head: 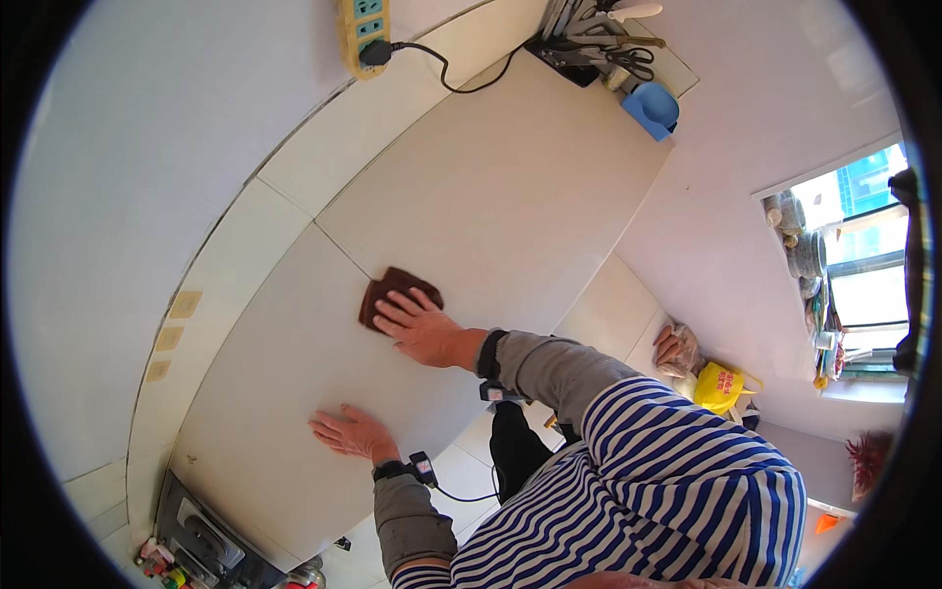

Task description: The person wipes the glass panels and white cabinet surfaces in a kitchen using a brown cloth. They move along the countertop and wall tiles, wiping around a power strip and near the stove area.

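Note:
Under my right hand is a folded dark brown cloth, held down flat against the pale tiled countertop. The fingers are spread across the cloth, and its far and left edges show past them. The cloth lies over the end of a seam between two counter slabs. My left hand rests palm down on the bare countertop, nearer the hob, with nothing in it. Grey sleeve covers and black wrist straps with small devices are on both forearms.
A gas hob adjoins the counter's left end. At the far corner stand a knife rack with knives and scissors, and a blue plastic holder. A black cord runs from the wall power strip. A yellow bag lies right.

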Tool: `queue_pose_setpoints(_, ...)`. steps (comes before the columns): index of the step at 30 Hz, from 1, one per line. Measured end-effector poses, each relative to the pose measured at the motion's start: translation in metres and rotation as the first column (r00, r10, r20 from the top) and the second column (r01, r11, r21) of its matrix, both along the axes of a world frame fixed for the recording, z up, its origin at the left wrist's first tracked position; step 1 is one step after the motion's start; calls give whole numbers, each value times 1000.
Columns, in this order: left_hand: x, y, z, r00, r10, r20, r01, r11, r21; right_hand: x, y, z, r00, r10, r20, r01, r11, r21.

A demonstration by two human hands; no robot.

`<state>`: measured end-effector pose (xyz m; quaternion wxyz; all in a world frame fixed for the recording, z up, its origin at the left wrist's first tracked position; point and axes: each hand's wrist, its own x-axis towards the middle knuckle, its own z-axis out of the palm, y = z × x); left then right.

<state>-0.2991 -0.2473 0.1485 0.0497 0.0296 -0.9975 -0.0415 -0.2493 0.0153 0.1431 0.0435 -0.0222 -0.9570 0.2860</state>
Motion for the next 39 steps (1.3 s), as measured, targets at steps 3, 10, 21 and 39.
queue_pose_setpoints(3, 6, -4, 1, 997, 50, 50, -49, 999, -15, -13, 22, 0, 994, 100, -42, -99, 995, 15)
queue_pose_setpoints(10, 4, -3, 0, 996, 10, -85, -13, 999, -35, -62, 154, -9, 999, 14, -41, -11, 999, 53)
queue_pose_setpoints(21, 1, 3, 13, 995, -23, -97, 19, 999, -40, -64, 427, -34, 955, -297, -19, 295, 934, 203)
queue_pose_setpoints(39, 8, 3, 1, 987, -93, -135, 91, 996, -19, -35, 516, -62, 717, -684, 132, 623, 714, 319)
